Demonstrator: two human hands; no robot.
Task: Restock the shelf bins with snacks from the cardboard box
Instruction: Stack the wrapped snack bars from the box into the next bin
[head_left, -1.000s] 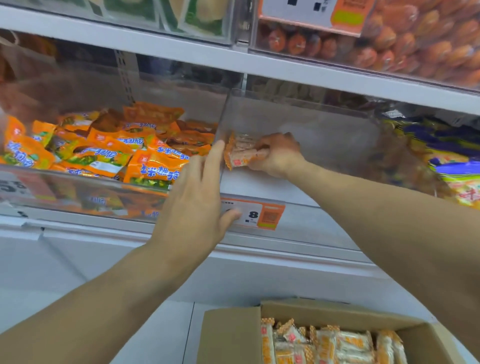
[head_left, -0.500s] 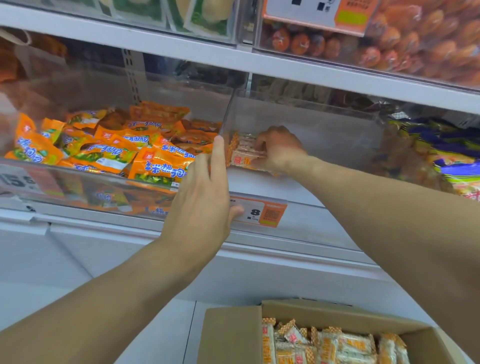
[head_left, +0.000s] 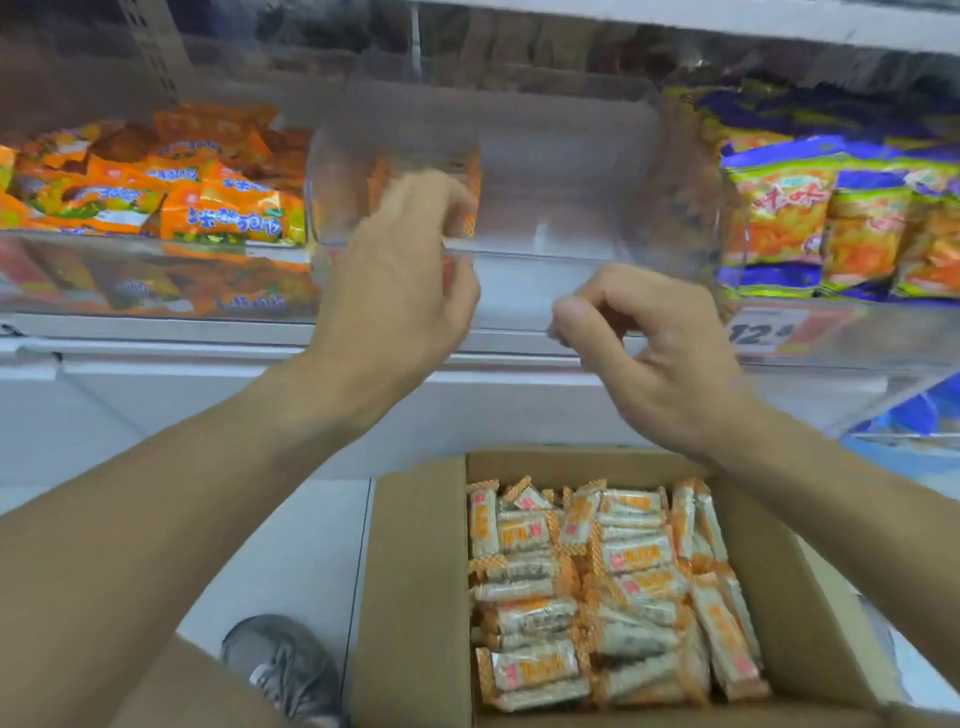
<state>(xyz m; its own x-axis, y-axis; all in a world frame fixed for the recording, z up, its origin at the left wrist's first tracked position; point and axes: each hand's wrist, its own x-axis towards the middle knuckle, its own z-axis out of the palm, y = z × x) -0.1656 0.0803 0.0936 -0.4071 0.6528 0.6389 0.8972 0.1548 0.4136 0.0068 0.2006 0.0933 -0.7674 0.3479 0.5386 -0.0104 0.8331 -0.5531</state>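
- Left hand (head_left: 387, 291) at clear bin (head_left: 545, 156) front, blurred; grip unclear.
- Right hand (head_left: 654, 353) empty, fingers loosely curled, above box (head_left: 415, 571) of snacks (head_left: 597, 582).

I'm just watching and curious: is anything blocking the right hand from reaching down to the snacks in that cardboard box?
Nothing visible does. The right hand hovers empty in front of the clear bin, just above the cardboard box. The box is open on top, its snack packs exposed. The left hand is off to the side.
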